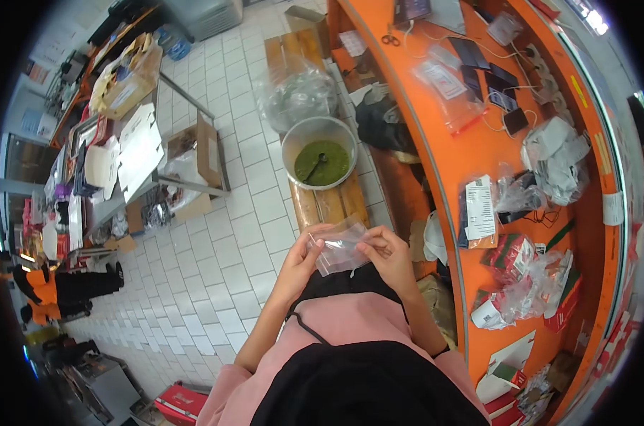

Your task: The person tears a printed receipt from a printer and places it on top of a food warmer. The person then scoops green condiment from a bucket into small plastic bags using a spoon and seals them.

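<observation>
Between my two hands is a small clear plastic bag [338,250], held in front of my body. My left hand [305,254] pinches its left edge between thumb and fingers. On the right side, my right hand [386,253] grips the bag the same way. Just beyond the bag, a round translucent tub [288,153] stands on a wooden bench [309,208]. Green, grainy material [325,169] covers its bottom, with a dark spoon [315,170] lying in it. Behind the tub is a large clear plastic bag [297,96].
To the right runs an orange counter [435,142] with phones, cables, papers and plastic packets. Metal tables with open boxes [141,153] stand at the left over a tiled floor [244,170]. A person in orange and black [52,287] is at the far left.
</observation>
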{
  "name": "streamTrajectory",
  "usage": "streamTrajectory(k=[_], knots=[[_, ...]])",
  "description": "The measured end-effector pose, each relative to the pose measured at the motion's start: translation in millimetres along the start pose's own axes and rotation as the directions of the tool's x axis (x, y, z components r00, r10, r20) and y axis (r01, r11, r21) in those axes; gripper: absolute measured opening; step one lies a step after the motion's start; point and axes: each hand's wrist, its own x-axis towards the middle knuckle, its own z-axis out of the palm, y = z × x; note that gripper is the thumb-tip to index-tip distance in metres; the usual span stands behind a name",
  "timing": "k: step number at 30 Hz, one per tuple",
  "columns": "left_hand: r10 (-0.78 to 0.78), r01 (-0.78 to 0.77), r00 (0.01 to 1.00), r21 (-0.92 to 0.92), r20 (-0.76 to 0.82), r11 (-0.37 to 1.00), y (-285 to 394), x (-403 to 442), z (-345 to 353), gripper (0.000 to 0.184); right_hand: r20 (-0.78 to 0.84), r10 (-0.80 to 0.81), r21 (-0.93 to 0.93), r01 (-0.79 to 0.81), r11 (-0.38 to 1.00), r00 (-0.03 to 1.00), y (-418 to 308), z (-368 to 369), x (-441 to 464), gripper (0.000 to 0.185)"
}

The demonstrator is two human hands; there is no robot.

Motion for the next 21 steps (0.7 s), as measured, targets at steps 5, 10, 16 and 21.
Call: streamTrajectory(k=[5,10,16,21], knots=[[0.256,-0.172,0.932,0.308,-0.258,0.936,-18.9,-9.4,-13.8,0.028,-0.003,0.027,-0.238,-0.027,0.971,1.0,3.5,20.1,11.9,0.008],[0.09,-0.04,0.967,0.207,-0.239,0.977,-25.3,-10.9,-40.3,0.027,0.029,0.002,0.103,-0.005,0.995,1.0,15.2,16.2,32.7,0.01],[-0.016,-0.051,0.95,-0.205,-0.311,0.977,-22.6,19.9,-26.0,0.021,0.125,0.191,-0.083,-0.182,0.98,0.973,15.6,-4.8,59.4,0.02],[0.094,-0.339,0.858,-0.421,-0.505,0.841,-40.9,70.6,-38.4,0.008,0.195,0.195,0.228,-0.238,0.944,0.961,16.8,-44.6,119.8,0.02]])
